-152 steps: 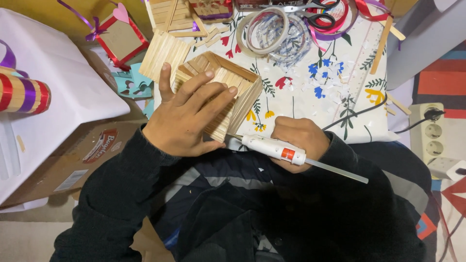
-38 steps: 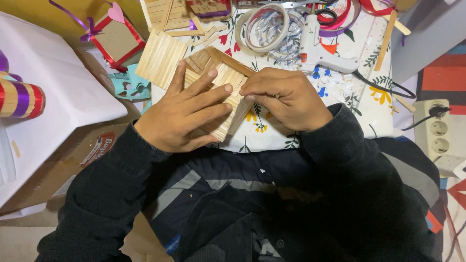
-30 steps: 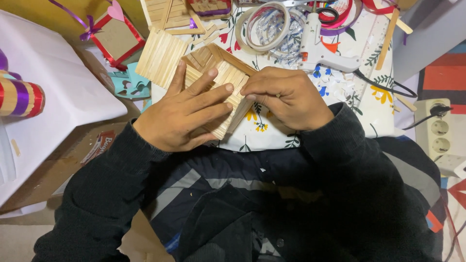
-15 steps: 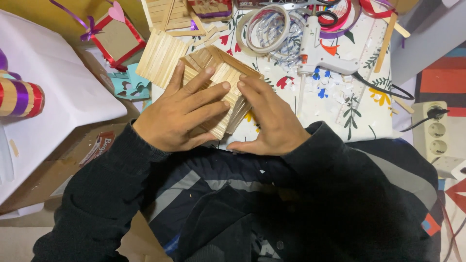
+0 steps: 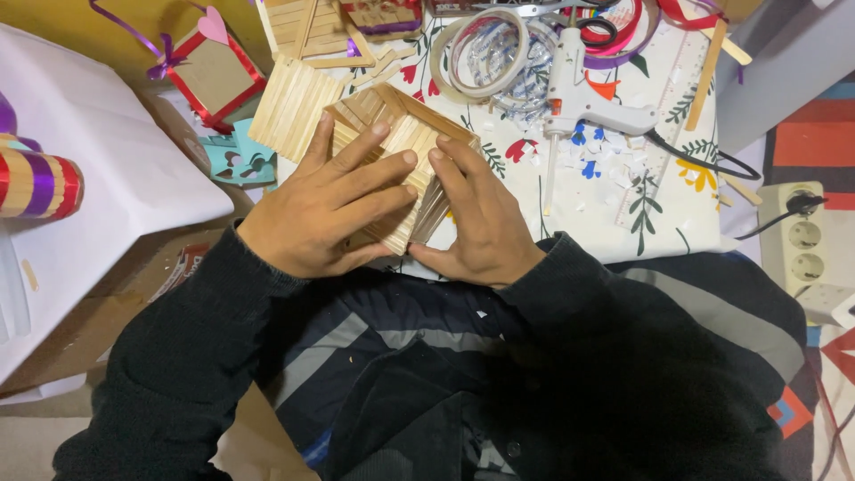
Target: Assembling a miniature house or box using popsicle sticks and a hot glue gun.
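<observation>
Stick box (image 5: 405, 147), a small frame of glued wooden craft sticks, lies on the flowered cloth (image 5: 614, 205) over the desk, just left of the white glue gun (image 5: 574, 98). Left hand (image 5: 325, 209) lies flat and spread across its top panel, pressing down; right hand (image 5: 476, 223) cups its right edge with open fingers, pushing inward. Even, steady pressure from both sides looks wise, so the sticks seat square. A loose stick panel (image 5: 289, 107) rests just left of the box.

Both hands (image 5: 401, 209) on stick panel (image 5: 405, 156)
</observation>
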